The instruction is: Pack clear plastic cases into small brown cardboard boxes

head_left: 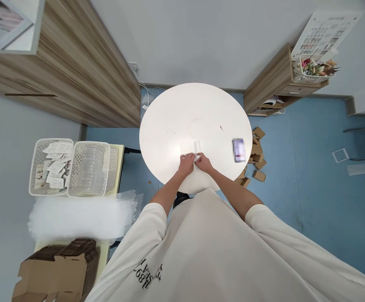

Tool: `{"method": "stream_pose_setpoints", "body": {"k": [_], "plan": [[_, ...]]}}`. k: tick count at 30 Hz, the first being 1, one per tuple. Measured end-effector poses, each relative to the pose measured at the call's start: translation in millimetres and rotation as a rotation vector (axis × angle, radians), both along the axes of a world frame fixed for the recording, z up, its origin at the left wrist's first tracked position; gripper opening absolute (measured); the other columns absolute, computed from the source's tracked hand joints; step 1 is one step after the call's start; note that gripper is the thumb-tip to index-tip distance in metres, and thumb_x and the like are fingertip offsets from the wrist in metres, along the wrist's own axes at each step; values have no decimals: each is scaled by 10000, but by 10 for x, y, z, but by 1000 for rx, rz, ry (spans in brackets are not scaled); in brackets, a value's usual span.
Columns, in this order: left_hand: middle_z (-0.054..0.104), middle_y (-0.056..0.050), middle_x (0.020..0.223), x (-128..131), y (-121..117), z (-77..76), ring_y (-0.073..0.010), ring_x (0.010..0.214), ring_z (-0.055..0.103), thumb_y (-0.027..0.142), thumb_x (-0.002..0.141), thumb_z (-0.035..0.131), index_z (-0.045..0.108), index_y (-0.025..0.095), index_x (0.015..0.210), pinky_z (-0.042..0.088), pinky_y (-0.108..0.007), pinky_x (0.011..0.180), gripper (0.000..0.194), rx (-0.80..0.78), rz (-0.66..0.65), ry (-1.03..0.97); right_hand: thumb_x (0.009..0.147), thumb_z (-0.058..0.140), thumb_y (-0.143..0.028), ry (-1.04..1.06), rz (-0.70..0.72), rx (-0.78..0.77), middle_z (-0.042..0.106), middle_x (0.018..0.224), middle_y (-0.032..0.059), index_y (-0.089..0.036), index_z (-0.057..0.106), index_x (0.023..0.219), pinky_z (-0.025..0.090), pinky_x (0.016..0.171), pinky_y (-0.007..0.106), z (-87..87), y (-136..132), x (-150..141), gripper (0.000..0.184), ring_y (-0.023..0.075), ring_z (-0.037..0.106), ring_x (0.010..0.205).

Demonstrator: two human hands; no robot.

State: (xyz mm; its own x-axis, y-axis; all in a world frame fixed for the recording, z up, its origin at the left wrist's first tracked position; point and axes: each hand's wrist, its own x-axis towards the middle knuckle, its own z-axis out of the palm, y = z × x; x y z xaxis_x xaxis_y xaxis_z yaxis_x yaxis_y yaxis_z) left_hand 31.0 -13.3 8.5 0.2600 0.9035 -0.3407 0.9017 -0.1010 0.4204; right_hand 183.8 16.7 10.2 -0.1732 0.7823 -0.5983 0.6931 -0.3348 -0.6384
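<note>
At the near edge of the round white table (pixel 176 105), my two hands meet over a thin, whitish, translucent sheet or sleeve (pixel 197 146). It lies almost flat and barely stands out from the white tabletop, so its exact kind is unclear. My left hand (pixel 187 163) has its fingers bent together on the near left side of it. From the right, my right hand (pixel 204 162) pinches its near end, thumb close to the left fingertips. A phone-like object (pixel 239 150) with a blurred purple face lies on the tabletop to the right.
On a side table at left stand white plastic baskets (pixel 89 167) with packets and clear trays, a stack of translucent sheets (pixel 82 217) and flattened cardboard boxes (pixel 55 272). Small cardboard boxes (pixel 257 155) lie on the floor at right. A wooden cabinet (pixel 270 86) stands behind.
</note>
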Motion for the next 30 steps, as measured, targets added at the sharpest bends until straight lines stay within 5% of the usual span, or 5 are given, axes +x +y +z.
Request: {"method": "stream_pose_setpoints", "body": {"k": [7,16,20,25,30], "plan": [[378,-137,1590,-117,-159,89,-284,1478,325,113,902,412,420,206,1472,293,-482,1148,577,49,236,9,923,454,-137,-131,201,116,669,1092,59,-238,469,1414,487,876,313,3,-30,-35,501,200,627,996],[561,-177,1410,-233,-226,-136,-267,1242,597,432,967,489,384,183,1423,507,-371,918,531,-271,763,-53,966,472,-223,-287,313,146,593,1183,98,-285,416,1435,489,820,351,-46,-44,-131,477,244,632,945],[681,-161,1231,-174,-120,-225,-270,1073,685,471,950,503,463,184,1329,536,-371,790,477,-397,829,-85,969,468,-222,-293,306,127,585,1173,99,-287,404,1437,487,818,358,-52,-40,-144,476,248,627,944],[727,-137,1049,-134,24,-300,-305,1013,699,397,906,534,600,227,1143,540,-415,746,299,-304,751,-32,976,474,-219,-285,290,104,573,1179,102,-298,395,1440,472,837,366,-41,-44,-166,478,258,615,969],[722,-106,1040,-131,64,-254,-281,979,700,350,880,575,603,237,1032,545,-405,744,192,-378,806,-81,972,527,-244,-360,340,204,554,1189,114,-293,445,1409,421,952,401,-68,-48,-145,448,294,534,1120]]}}
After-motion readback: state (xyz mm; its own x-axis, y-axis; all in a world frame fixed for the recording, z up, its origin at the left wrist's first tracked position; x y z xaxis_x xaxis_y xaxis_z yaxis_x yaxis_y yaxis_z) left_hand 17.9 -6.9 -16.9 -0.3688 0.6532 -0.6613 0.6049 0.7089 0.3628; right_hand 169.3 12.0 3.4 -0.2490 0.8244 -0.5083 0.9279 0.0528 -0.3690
